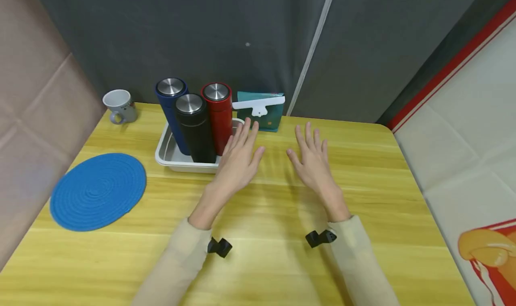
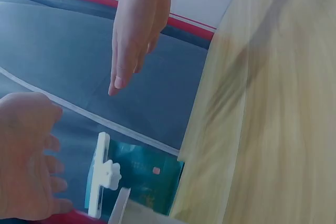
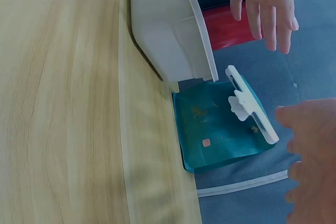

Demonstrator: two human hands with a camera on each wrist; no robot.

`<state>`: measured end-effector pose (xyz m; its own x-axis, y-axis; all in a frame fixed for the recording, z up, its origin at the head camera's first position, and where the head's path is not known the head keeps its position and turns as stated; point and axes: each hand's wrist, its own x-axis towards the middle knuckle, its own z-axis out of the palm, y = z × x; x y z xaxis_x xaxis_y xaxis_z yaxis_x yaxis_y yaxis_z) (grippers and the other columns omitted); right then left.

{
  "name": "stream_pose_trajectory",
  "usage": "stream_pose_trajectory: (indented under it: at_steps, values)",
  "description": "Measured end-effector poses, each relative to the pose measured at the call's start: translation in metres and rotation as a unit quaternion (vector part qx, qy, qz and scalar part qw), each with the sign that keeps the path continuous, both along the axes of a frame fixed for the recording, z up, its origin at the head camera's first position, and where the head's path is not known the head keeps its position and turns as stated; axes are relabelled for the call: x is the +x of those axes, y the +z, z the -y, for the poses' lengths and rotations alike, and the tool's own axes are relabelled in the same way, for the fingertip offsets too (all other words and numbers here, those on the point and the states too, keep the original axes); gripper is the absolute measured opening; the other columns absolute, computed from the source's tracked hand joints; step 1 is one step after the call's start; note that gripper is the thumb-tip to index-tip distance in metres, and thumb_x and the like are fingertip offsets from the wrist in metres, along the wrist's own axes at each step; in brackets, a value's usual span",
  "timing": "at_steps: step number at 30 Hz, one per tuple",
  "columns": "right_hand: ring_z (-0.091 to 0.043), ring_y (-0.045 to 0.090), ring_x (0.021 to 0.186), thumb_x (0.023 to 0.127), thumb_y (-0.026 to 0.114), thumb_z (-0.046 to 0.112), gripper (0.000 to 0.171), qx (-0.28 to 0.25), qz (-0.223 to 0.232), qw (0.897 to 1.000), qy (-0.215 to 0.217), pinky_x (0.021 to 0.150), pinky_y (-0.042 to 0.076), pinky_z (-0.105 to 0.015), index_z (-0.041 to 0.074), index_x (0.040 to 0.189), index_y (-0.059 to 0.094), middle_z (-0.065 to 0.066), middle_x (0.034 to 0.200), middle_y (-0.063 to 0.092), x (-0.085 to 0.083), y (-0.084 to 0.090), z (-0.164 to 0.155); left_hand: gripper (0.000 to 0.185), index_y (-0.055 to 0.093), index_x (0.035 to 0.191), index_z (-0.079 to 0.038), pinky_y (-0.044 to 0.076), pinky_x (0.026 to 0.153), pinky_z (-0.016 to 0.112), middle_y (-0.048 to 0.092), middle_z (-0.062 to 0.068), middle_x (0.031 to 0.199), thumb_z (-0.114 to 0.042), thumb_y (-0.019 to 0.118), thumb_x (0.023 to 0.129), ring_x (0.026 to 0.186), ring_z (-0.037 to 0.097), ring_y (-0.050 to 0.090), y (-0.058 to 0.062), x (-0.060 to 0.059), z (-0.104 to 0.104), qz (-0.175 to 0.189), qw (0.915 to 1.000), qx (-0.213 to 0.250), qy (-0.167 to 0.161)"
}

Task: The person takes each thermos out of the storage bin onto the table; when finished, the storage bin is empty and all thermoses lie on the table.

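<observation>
Both hands hover over the table with fingers extended and nothing in them. In the head view the left hand [image 1: 238, 160] overlaps the right end of a white tray [image 1: 185, 166]. Three metal-topped thermos bottles stand in that tray: a blue one [image 1: 166, 102], a black one [image 1: 196, 133] and a red one [image 1: 221, 118]. My right hand [image 1: 313, 160] is held out to the right, apart from every object. Beyond the hands, a teal pouch [image 1: 271, 118] stands against the grey backdrop, its top held by a white sealing clip [image 1: 259, 104].
A grey mug [image 1: 122, 106] sits at the back left corner of the wooden table [image 1: 274, 261]. In front of it lies a round blue woven placemat [image 1: 98, 191]. Walls close in the left and right sides, and a dark grey panel [image 1: 193, 32] rises behind the table.
</observation>
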<state>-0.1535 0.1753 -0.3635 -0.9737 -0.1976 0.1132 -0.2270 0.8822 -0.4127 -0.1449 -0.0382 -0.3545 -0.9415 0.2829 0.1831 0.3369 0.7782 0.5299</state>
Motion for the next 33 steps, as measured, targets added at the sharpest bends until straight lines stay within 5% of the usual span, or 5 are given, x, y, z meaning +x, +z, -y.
stream_pose_trajectory:
  at_steps: [11,18,26,33]
  values:
    - [-0.033,-0.003,0.147,0.099,0.059,0.022,0.075,-0.114,0.036,0.991,0.064,0.118,0.008,-0.056,0.016,0.156,0.011,-0.012,0.161,-0.004,-0.004,-0.003,0.015,0.06,0.025,0.154,-0.015,0.025,0.116,0.051,0.022,0.008,0.159,-0.035,0.047,0.103,0.145,0.028,0.024,0.015,0.009,0.027,0.017,0.9971,0.055,-0.049]
    - [-0.025,0.009,0.148,0.096,0.063,0.018,0.076,-0.169,0.027,0.98,0.098,0.119,0.019,-0.048,0.017,0.156,0.017,-0.007,0.162,0.004,-0.007,-0.002,0.026,0.049,0.043,0.146,-0.012,0.051,0.096,0.044,0.063,0.011,0.127,-0.03,0.051,0.102,0.112,0.025,0.063,0.023,0.016,0.065,0.058,0.9893,0.125,-0.049]
    - [-0.021,0.029,0.143,0.094,0.065,0.011,0.067,-0.243,-0.004,0.965,0.099,0.11,0.039,-0.043,0.014,0.152,0.031,-0.005,0.158,0.024,-0.016,-0.006,0.038,0.036,0.056,0.134,-0.008,0.058,0.08,0.031,0.07,0.008,0.111,-0.026,0.051,0.103,0.095,0.02,0.067,0.021,0.018,0.106,0.046,0.9804,0.189,-0.029]
    - [-0.024,0.042,0.136,0.092,0.067,0.005,0.06,-0.297,-0.028,0.948,0.111,0.107,0.042,-0.034,0.003,0.146,0.04,-0.009,0.152,0.039,-0.023,-0.01,0.049,0.033,0.061,0.126,-0.005,0.058,0.07,0.023,0.07,0.011,0.101,-0.026,0.049,0.103,0.079,0.019,0.069,0.017,0.024,0.148,0.042,0.9793,0.198,0.005]
